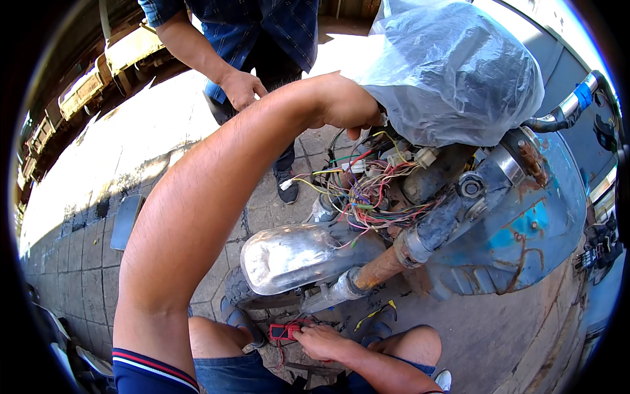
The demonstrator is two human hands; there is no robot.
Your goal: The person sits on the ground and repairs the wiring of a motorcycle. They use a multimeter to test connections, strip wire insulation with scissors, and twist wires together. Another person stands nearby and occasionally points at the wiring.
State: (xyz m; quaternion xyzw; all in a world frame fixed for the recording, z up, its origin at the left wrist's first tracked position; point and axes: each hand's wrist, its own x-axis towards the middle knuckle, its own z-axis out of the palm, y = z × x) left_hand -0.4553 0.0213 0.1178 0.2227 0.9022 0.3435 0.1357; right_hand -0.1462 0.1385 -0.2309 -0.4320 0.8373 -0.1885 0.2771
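Observation:
My left hand (pixel 346 105) is raised beside a translucent plastic bag (pixel 453 72), fingers curled at the top of the bundle of coloured wires and pale connectors (pixel 377 190); what it holds is mostly hidden. My forearm crosses the left half of the view. Low in the centre, my right hand (pixel 318 340) has its fingers closed on a red meter (pixel 282 331) with leads. Between them are a rusty front fork (pixel 387 269), a dented chrome mudguard (pixel 298 256) and a faded blue, rust-marked metal shell (pixel 518 230) of a two-wheeler.
A co-worker in a plaid shirt (pixel 249 26) stands across, with a hand (pixel 243 85) just behind my left forearm. A handlebar (pixel 564 111) juts out at the upper right. Metal items (pixel 131 46) line the upper left; a flat plate (pixel 125 223) is on the paving (pixel 79 262).

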